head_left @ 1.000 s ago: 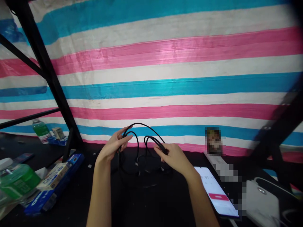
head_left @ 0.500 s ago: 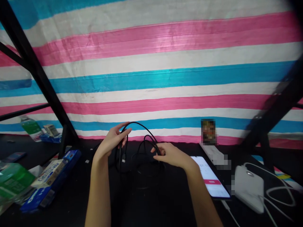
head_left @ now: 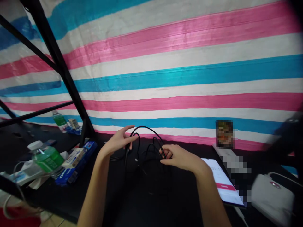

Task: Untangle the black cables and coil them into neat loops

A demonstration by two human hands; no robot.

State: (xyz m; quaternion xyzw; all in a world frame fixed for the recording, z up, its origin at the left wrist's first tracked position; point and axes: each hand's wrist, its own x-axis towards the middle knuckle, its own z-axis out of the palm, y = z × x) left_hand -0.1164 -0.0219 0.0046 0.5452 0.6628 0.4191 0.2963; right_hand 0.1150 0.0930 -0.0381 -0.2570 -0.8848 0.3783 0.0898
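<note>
A black cable (head_left: 145,127) arches in a loose loop between my two hands above the black tabletop. My left hand (head_left: 119,140) has the left side of the loop between thumb and fingers, with the index finger stretched out. On the other side, my right hand (head_left: 177,157) is closed around the cable, thumb and fingertips together. A small light-coloured plug end (head_left: 136,160) dangles inside the loop near my left hand. More coils lie on the table behind and below the hands, partly lost against the black surface.
A lit phone (head_left: 223,181) lies right of my right arm, beside a white power bank (head_left: 272,198) with a cable. To the left are a green drink bottle (head_left: 48,159), a blue packet (head_left: 68,175) and a small box (head_left: 74,157). A striped sheet (head_left: 165,75) hangs behind.
The view has turned left, so everything sits further right and more of the left side shows. The loop between my hands is a little lower, and both hands still hold the cable.
</note>
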